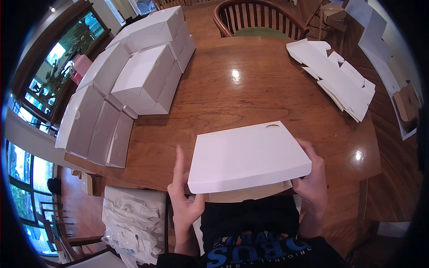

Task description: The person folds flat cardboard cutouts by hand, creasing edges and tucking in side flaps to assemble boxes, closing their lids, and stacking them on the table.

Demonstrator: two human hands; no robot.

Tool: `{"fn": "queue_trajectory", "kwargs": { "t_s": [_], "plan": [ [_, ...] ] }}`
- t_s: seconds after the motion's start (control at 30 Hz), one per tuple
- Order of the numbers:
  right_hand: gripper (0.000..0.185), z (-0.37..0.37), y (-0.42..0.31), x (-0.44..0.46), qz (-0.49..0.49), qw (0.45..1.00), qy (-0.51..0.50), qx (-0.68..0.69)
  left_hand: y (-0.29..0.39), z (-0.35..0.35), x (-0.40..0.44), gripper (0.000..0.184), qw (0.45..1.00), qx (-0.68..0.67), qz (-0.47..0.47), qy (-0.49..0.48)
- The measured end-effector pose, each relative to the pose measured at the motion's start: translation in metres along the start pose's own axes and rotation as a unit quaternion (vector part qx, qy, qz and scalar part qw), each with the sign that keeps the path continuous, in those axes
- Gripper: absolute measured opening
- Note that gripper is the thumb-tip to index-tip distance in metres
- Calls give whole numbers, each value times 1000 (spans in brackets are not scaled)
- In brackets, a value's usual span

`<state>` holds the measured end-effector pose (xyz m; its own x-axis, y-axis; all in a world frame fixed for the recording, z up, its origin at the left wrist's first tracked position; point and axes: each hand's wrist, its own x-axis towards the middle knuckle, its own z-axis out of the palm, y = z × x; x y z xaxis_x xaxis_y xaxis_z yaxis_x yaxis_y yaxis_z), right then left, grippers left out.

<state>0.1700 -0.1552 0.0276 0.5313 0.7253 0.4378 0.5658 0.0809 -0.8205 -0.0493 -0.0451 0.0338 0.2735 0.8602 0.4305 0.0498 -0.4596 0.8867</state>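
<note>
A white cardboard box (250, 156) is in front of me at the table's near edge, its broad top panel facing up and a half-moon slot near the far right corner. A flap (250, 193) shows below its front edge. My right hand (311, 176) grips the box's right side, with part of the fingers hidden behind it. My left hand (184, 194) is at the left front corner, index finger stretched out and thumb apart near the lower edge; its other fingers are partly hidden.
Several white boxes (143, 76) are stacked on the table's left side. Flat white cardboard pieces (335, 78) lie at the far right of the wooden table (223, 85). A wooden chair (261, 20) stands behind it. Plastic bags (134, 223) lie on a seat at lower left.
</note>
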Motion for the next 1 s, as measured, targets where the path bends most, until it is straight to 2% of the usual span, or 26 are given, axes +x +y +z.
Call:
{"fn": "queue_trajectory", "kwargs": {
  "t_s": [0.03,0.07,0.1,0.13,0.2,0.33,0.47,0.53,0.7,0.83,0.9,1.0],
  "plan": [
    [46,-1,-2,0,0,1000,0,0,9,2,2,56,999,-20,-29,24],
    [56,-2,-6,0,29,999,-1,29,2,-1,1,56,999,-19,-29,24],
    [66,-3,-8,0,59,997,-2,58,-8,-9,0,59,1000,15,3,-16],
    [66,-4,-5,1,60,997,-2,58,-13,-14,1,62,997,49,35,-56],
    [66,-8,7,8,-113,992,-44,-31,-8,-17,6,60,992,75,53,-84],
    [65,-22,6,12,-71,990,-119,19,-16,-26,12,55,981,75,75,-165],
    [65,-26,11,11,-70,985,-154,37,-20,-25,9,51,983,56,67,-164],
    [65,-28,15,10,-79,982,-164,47,-17,-26,9,53,981,15,26,-192],
    [63,-38,24,6,-68,970,-216,89,-20,-30,9,54,977,-23,20,-212],
    [64,-43,23,11,-102,966,-221,84,-23,-29,8,53,976,-37,21,-212],
    [68,-52,18,16,-104,952,-286,29,-25,-30,9,52,975,-39,21,-217],
    [74,-50,22,14,-109,954,-276,42,-32,-27,9,50,975,-45,39,-213]
  ]
}}
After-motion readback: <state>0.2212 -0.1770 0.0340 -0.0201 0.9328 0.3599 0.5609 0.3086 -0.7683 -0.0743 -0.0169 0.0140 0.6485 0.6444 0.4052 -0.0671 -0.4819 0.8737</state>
